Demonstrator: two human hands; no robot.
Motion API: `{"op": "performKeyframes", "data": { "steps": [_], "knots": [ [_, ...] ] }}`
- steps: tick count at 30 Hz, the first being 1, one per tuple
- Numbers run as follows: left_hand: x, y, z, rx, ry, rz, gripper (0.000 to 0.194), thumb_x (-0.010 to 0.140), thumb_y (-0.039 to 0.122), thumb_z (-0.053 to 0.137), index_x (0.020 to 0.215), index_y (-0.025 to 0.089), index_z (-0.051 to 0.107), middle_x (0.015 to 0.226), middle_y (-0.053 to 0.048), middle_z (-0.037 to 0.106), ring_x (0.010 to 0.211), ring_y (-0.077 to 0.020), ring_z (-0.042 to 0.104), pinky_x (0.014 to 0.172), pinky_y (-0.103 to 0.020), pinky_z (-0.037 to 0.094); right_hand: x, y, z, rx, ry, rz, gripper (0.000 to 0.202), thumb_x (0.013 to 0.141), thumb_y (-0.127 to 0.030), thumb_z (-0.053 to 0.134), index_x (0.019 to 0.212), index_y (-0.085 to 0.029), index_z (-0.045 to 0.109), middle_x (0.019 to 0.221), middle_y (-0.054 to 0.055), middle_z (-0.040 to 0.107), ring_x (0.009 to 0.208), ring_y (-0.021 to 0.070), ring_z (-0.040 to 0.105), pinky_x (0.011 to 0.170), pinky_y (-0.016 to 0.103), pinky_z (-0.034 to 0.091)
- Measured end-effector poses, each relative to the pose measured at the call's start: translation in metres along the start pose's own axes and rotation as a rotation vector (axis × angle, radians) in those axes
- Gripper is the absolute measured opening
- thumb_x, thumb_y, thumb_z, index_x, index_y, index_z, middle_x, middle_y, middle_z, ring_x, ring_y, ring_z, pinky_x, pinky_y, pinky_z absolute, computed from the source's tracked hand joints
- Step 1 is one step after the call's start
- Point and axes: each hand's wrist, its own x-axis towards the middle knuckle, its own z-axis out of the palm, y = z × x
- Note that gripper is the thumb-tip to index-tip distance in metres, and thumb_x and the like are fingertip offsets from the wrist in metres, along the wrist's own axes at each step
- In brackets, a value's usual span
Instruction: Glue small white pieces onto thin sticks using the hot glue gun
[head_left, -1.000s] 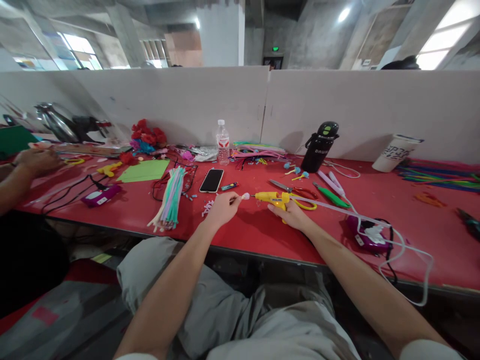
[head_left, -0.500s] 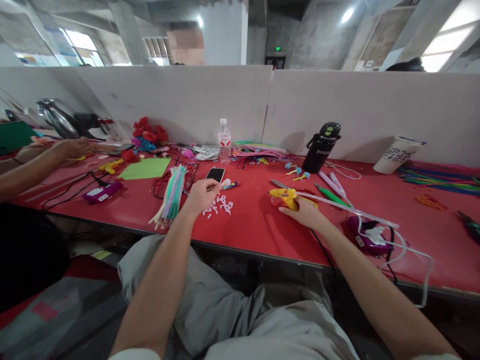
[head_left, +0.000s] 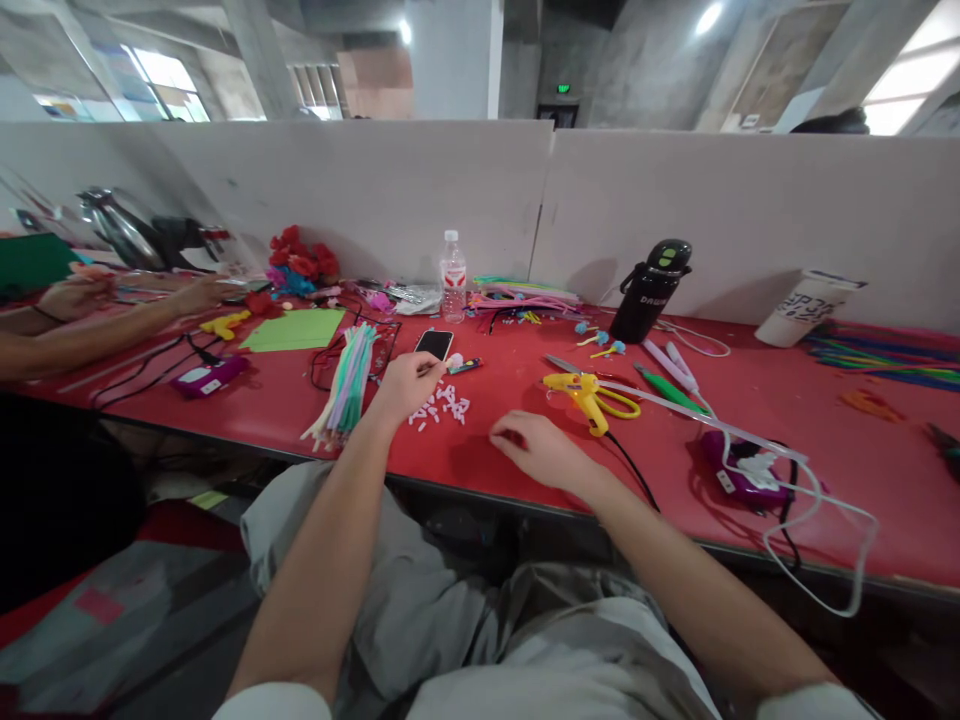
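My left hand (head_left: 411, 384) is closed in a pinch on a small pale pink ball (head_left: 454, 360), held over the red table beside a phone (head_left: 435, 345). Just below it lies a scatter of short pale pink pieces (head_left: 450, 404). Empty, with fingers loosely curved and the thumb apart, my right hand (head_left: 536, 443) hovers near the table's front edge. To its right a yellow glue gun (head_left: 583, 393) rests on the table, a long clear glue stick (head_left: 675, 400) reaching back from it. Yellow-handled scissors (head_left: 619, 402) lie behind the gun.
A bundle of pastel pipe cleaners (head_left: 349, 385) lies left of my left hand. Behind stand a water bottle (head_left: 453, 280) and a black flask (head_left: 651, 292). A purple power box (head_left: 739, 470) with cables sits at right. A co-worker's hand (head_left: 201, 295) is at far left.
My right hand has let go of the glue gun, now on the table, and moved left toward the pale pieces. My left hand stays nearly in place with the ball.
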Motion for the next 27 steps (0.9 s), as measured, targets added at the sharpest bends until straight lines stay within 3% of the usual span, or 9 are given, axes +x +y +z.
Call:
{"op": "performKeyframes", "data": {
  "steps": [4, 8, 13, 17, 23, 27],
  "knots": [
    [0.002, -0.003, -0.001, 0.083, 0.046, -0.037, 0.026, 0.085, 0.037, 0.055, 0.078, 0.016, 0.070, 0.072, -0.004, 0.068, 0.069, -0.0172, 0.058, 0.061, -0.026, 0.037, 0.068, -0.012, 0.039, -0.098, -0.016, 0.061, 0.018, 0.090, -0.028, 0.056, 0.100, -0.020, 0.069, 0.097, 0.008, 0.070, 0.083, 0.0176, 0.063, 0.071, 0.026, 0.043],
    [0.001, -0.002, -0.002, 0.122, 0.083, -0.066, 0.023, 0.085, 0.035, 0.056, 0.076, 0.018, 0.070, 0.075, -0.005, 0.070, 0.071, -0.0178, 0.059, 0.062, -0.026, 0.037, 0.104, -0.013, 0.062, -0.172, -0.043, 0.127, 0.019, 0.088, -0.030, 0.058, 0.102, -0.023, 0.069, 0.102, 0.009, 0.069, 0.087, 0.0199, 0.063, 0.064, 0.025, 0.039],
    [0.000, -0.005, 0.002, 0.070, 0.049, -0.051, 0.023, 0.086, 0.033, 0.054, 0.073, 0.017, 0.067, 0.073, -0.004, 0.068, 0.069, -0.0167, 0.059, 0.064, -0.026, 0.039, 0.111, -0.010, 0.068, -0.158, -0.058, 0.175, 0.014, 0.086, -0.031, 0.059, 0.092, -0.024, 0.071, 0.100, 0.008, 0.068, 0.084, 0.0198, 0.063, 0.063, 0.026, 0.039],
    [0.001, -0.007, 0.005, 0.069, 0.050, -0.043, 0.025, 0.086, 0.034, 0.053, 0.072, 0.017, 0.066, 0.072, -0.004, 0.067, 0.068, -0.0166, 0.058, 0.065, -0.026, 0.039, 0.109, -0.013, 0.069, -0.160, -0.047, 0.162, 0.014, 0.085, -0.023, 0.057, 0.093, -0.024, 0.069, 0.101, 0.007, 0.069, 0.087, 0.0197, 0.064, 0.064, 0.025, 0.040],
    [0.003, -0.009, 0.004, 0.054, 0.041, -0.060, 0.024, 0.085, 0.033, 0.054, 0.072, 0.017, 0.066, 0.071, -0.004, 0.067, 0.068, -0.0170, 0.059, 0.063, -0.026, 0.038, 0.108, -0.012, 0.074, -0.225, -0.046, 0.088, 0.017, 0.091, -0.018, 0.048, 0.102, -0.015, 0.061, 0.109, 0.016, 0.067, 0.094, 0.0228, 0.064, 0.069, 0.027, 0.043],
    [0.003, -0.009, 0.002, 0.096, 0.073, -0.090, 0.022, 0.084, 0.032, 0.056, 0.073, 0.018, 0.068, 0.074, -0.005, 0.069, 0.071, -0.0182, 0.060, 0.063, -0.027, 0.038, 0.104, -0.008, 0.071, -0.174, -0.023, 0.058, 0.020, 0.090, -0.013, 0.048, 0.107, -0.011, 0.057, 0.100, 0.017, 0.069, 0.086, 0.0210, 0.064, 0.071, 0.027, 0.043]
  ]
}}
